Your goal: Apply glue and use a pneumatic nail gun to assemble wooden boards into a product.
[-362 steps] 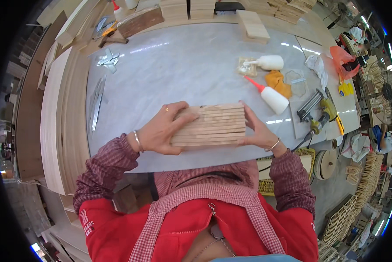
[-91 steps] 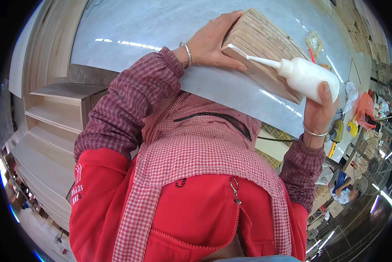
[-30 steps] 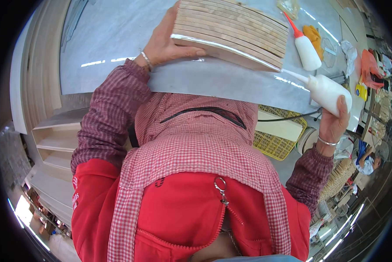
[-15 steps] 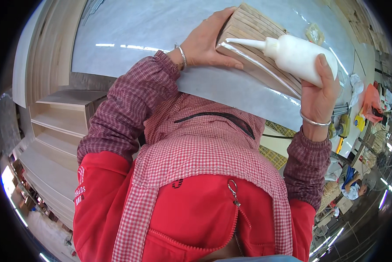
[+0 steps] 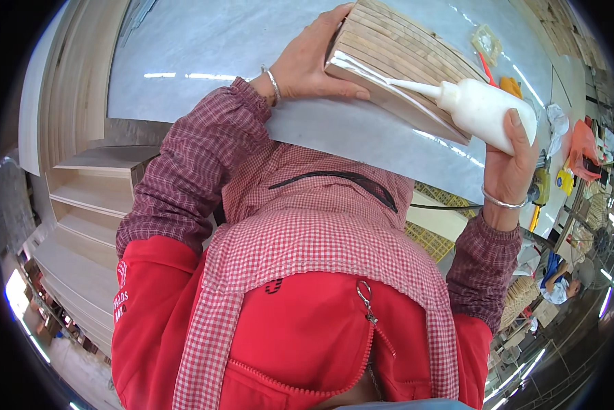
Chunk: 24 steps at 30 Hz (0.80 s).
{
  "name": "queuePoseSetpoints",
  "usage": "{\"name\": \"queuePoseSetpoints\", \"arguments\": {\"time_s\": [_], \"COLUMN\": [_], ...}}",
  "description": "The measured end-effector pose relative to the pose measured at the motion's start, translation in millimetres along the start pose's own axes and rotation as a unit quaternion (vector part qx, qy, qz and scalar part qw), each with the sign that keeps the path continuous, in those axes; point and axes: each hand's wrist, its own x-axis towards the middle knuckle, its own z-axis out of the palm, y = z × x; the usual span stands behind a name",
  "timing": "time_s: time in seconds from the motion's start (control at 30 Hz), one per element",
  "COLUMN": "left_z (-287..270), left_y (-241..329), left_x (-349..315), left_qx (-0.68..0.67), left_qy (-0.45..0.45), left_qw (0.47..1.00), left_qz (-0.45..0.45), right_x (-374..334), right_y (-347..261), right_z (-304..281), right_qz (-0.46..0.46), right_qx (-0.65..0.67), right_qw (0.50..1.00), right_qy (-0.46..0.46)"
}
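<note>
A block of thin wooden slats (image 5: 416, 65) stands on edge on the pale marble-look tabletop (image 5: 204, 61). My left hand (image 5: 314, 61) grips its left end, thumb along the near face. In my right hand (image 5: 515, 154) is a white squeeze bottle of glue (image 5: 478, 106), held sideways. Its long nozzle tip touches the near long edge of the block, where a wet glossy line runs along the wood.
A second glue bottle with a red nozzle (image 5: 488, 68) and yellow items lie beyond the block. Wooden boards and shelf units (image 5: 81, 198) stand at the left. Tools, an orange bag (image 5: 583, 147) and woven baskets crowd the right side.
The glue bottle has moved a little to the right along the block's near edge since half a second ago. My left hand keeps its hold on the block.
</note>
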Motion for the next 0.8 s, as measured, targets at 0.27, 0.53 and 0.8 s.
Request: {"name": "queuePoseSetpoints", "arguments": {"time_s": [0.27, 0.53, 0.8], "left_z": [2.5, 5.0, 2.6], "left_y": [-25.2, -21.2, -25.6], "left_x": [-9.8, -9.9, -10.4], "left_qx": [0.107, 0.087, 0.081], "left_qy": [0.058, 0.055, 0.052], "left_qw": [0.992, 0.995, 0.995], "left_qz": [0.027, -0.016, -0.016], "right_x": [-12.8, -26.0, -30.0], "right_y": [2.0, -1.1, -2.3], "right_z": [-45.3, -97.2, -112.8], "right_qz": [0.001, -0.008, -0.001], "right_qx": [-0.014, -0.024, 0.026], "right_qw": [0.997, 0.992, 0.984], "right_qy": [0.071, 0.126, 0.175]}}
